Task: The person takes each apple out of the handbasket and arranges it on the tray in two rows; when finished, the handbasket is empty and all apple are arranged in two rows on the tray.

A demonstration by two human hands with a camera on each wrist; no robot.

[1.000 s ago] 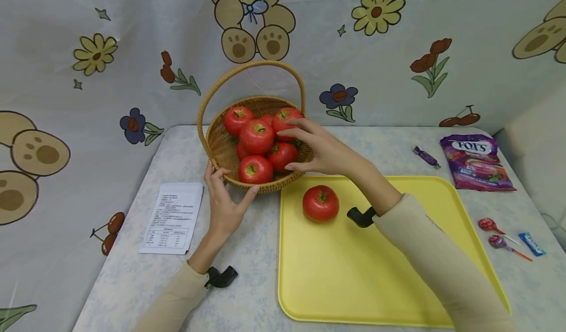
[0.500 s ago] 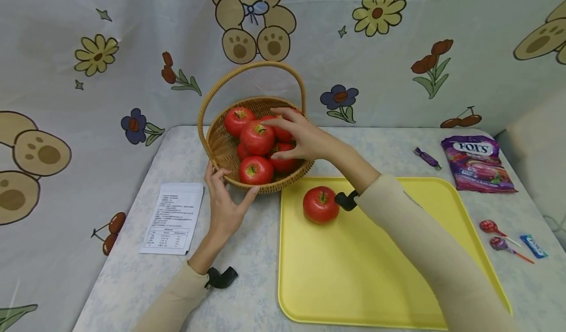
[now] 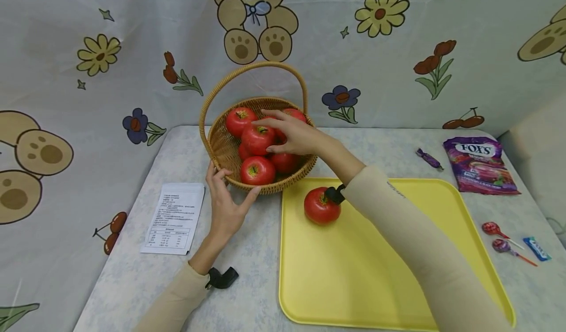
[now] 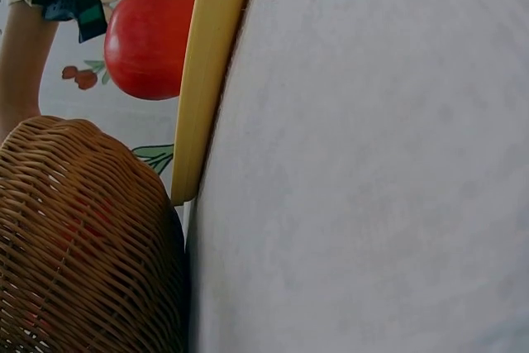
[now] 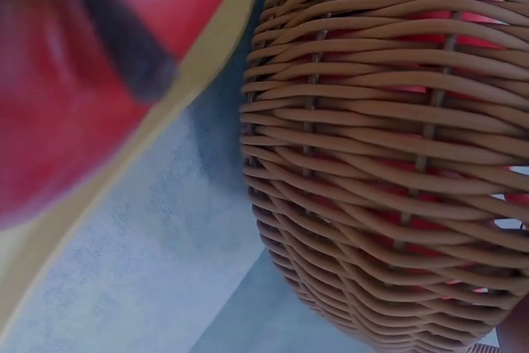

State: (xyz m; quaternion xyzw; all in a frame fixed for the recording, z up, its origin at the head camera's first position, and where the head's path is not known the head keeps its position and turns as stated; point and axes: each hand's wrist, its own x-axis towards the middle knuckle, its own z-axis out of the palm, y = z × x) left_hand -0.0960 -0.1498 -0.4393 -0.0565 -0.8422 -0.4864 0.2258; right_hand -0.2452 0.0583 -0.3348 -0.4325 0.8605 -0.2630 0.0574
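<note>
Cartoon cloth (image 3: 150, 13) with bears and flowers as backdrop, pale blue-white table (image 3: 252, 268) in front of it. Wicker basket (image 3: 283, 186) at the table's far side, left of the yellow tray (image 3: 380, 283), its arched handle (image 3: 252, 67) up against the cloth. Several red apples piled inside, stems showing on some. Left hand (image 3: 225, 211) grips the basket at its front-left rim: fingers bent over the edge, thumb stretched wide along the front wall. Right hand (image 3: 294, 133) reaches over the basket's right side, fingers and thumb parted around the middle apple (image 3: 256, 139), which sits on top of the pile. Fingers half-bent, gap about as wide as the fruit; can't tell if it has a firm hold or only hovers there. Front apple (image 3: 258, 171) lies just below, by the near rim; back-left apple (image 3: 240, 120) behind, near the handle.

One more, the tray apple (image 3: 316, 208), sits at the tray's far-left corner, partly behind the black device (image 3: 334, 194) on the right wrist. Both wrist views catch this apple plus woven basket wall; right wrist one shows red through the gaps, hand itself not readable there.

Left on table: white printed packet (image 3: 172, 219). Right, past the tray: purple FOX'S bag (image 3: 481, 167), purple wrapped candy (image 3: 429, 159) beside it, red lollipop (image 3: 491, 228), purple lollipop (image 3: 501, 245), small blue sweet (image 3: 537, 248) near them
</note>
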